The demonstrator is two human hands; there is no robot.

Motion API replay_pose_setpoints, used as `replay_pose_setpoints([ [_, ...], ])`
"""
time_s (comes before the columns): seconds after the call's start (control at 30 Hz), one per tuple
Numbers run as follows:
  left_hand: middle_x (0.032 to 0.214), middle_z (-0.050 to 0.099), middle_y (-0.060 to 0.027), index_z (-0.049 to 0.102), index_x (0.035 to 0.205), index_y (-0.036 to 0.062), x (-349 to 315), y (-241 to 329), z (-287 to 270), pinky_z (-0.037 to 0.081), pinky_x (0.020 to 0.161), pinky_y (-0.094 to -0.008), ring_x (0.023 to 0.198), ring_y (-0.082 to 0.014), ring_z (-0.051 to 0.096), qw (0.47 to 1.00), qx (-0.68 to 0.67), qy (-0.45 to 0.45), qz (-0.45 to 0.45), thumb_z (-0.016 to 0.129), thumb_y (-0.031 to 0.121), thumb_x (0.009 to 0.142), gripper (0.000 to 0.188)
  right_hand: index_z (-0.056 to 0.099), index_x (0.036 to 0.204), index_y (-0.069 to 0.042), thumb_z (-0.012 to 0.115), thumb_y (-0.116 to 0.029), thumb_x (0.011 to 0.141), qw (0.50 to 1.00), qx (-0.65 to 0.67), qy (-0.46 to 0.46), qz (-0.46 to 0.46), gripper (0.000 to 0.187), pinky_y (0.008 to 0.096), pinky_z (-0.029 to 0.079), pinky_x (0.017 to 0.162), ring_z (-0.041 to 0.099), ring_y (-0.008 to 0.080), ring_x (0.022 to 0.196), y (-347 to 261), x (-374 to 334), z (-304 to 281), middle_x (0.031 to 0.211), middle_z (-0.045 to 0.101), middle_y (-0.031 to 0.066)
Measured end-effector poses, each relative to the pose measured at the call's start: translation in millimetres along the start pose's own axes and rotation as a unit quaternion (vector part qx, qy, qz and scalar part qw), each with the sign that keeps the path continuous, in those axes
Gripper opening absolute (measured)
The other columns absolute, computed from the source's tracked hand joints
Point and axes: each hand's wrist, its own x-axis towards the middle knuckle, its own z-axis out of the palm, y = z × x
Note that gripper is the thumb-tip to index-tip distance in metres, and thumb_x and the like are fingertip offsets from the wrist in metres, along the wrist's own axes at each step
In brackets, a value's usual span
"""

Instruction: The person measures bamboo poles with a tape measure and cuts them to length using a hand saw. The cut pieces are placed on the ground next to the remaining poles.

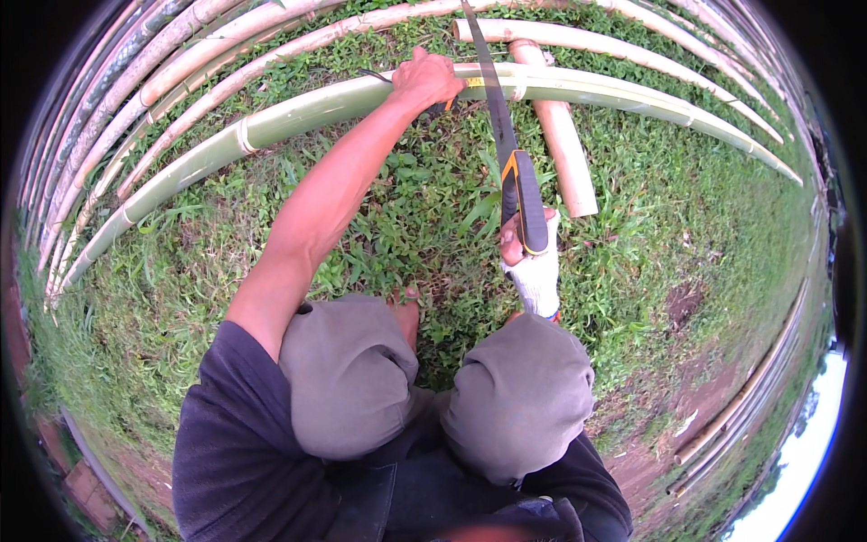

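Note:
A long green bamboo pole [316, 107] lies crosswise in front of me, bowed by the lens. My left hand [426, 79] is bare and closed on top of it. Under that hand, mostly hidden, is what looks like a black-and-orange tape measure [442, 107]; a black cord shows on its left, and a short yellow strip [475, 82] lies on the pole to its right. My right hand [533, 253], in a white glove with bare fingertips, grips the black-and-yellow handle of a handsaw [502, 117]. Pointing away from me, the saw's blade crosses over the pole just right of the yellow strip; contact cannot be told.
A shorter pale bamboo piece [567, 158] runs beneath the green pole. Several long bamboo poles [194, 63] lie beyond and to the left. More thin poles [745, 397] are on the ground at the right. Grass [433, 199] covers the ground before my knees [519, 397].

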Motion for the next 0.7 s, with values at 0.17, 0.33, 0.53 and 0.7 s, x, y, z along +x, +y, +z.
replay_pose_setpoints([
  [0.17,0.142,0.055,-0.0115,0.078,0.111,0.026,2,1,0,0.056,0.102,-0.0539,0.119,-0.0381,0.07,1.0,0.003,-0.011,-0.002,0.076,0.063,0.091,0.042,0.045,0.147,-0.02,0.061,0.007,0.101,0.994,-0.093,-0.035,-0.052,0.056,0.0273,0.054,0.092,0.057,0.0097,0.1,7,3,-20,0.114,0.056,-0.0014],
  [0.33,0.14,0.055,-0.0108,0.078,0.114,0.0265,2,-1,1,0.055,0.102,-0.0533,0.118,-0.0367,0.069,1.0,0.012,-0.01,0.008,0.075,0.063,0.092,0.042,0.045,0.147,-0.02,0.066,0.007,0.096,0.994,-0.101,-0.018,-0.025,0.061,0.0264,0.053,0.092,0.057,0.0088,0.099,0,5,-17,0.113,0.056,-0.0013],
  [0.53,0.139,0.055,-0.0097,0.078,0.115,0.0261,6,-1,1,0.054,0.1,-0.0539,0.117,-0.0359,0.069,1.0,0.022,-0.019,0.003,0.074,0.063,0.093,0.043,0.043,0.145,-0.016,0.071,0.003,0.094,0.997,-0.019,0.072,0.027,0.061,0.0258,0.053,0.088,0.06,0.0098,0.095,-1,5,-16,0.106,0.059,0.0007],
  [0.7,0.137,0.056,-0.0091,0.078,0.114,0.0251,8,-3,2,0.053,0.102,-0.0548,0.116,-0.036,0.069,1.0,0.009,-0.023,-0.008,0.075,0.064,0.092,0.044,0.043,0.144,-0.015,0.073,0.004,0.09,0.997,-0.064,0.053,0.001,0.065,0.0254,0.053,0.084,0.06,0.0101,0.093,-7,2,7,0.103,0.059,0.001],
])
